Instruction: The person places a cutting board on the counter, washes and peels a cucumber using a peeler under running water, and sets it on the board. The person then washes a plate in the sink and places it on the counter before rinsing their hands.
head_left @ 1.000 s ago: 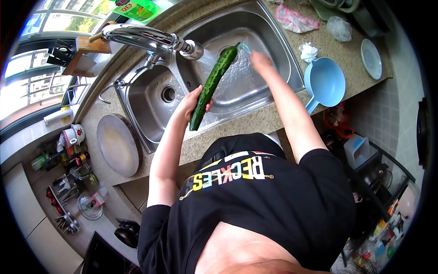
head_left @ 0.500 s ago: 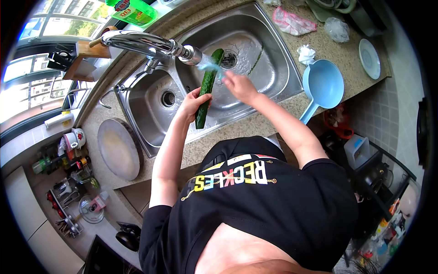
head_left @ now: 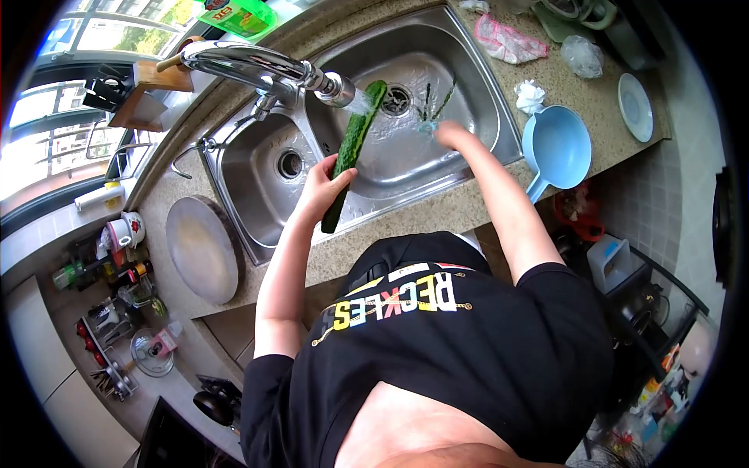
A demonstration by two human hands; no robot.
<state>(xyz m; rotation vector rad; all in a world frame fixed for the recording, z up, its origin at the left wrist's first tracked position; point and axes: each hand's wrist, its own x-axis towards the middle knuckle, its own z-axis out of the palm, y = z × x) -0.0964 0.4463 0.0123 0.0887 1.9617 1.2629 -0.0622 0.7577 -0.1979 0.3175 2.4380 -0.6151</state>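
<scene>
My left hand [head_left: 329,186] is closed around the lower part of a long dark green cucumber [head_left: 356,140], held slanting over the large sink basin [head_left: 476,86]. Water runs from the chrome faucet [head_left: 337,90] onto its upper half. A paler strip shows along the cucumber's side. To the right, my right hand [head_left: 451,136] is low over the basin, closed on a small light-blue peeler [head_left: 427,126], partly blurred. Just beyond it, thin dark green strips of peel [head_left: 448,95] lie near the drain [head_left: 396,100].
A light-blue ladle [head_left: 560,147] rests on the counter right of the sink, near crumpled tissue [head_left: 530,97], a pink-and-white cloth [head_left: 509,40] and a white plate [head_left: 636,108]. At left are a round cutting board [head_left: 201,249] and a knife block [head_left: 148,93]. Green detergent [head_left: 238,15] stands behind.
My right hand and the peeler have moved right, off the cucumber, towards the basin's far side. A second strip of peel now shows there. The cucumber's lower end has tipped slightly left.
</scene>
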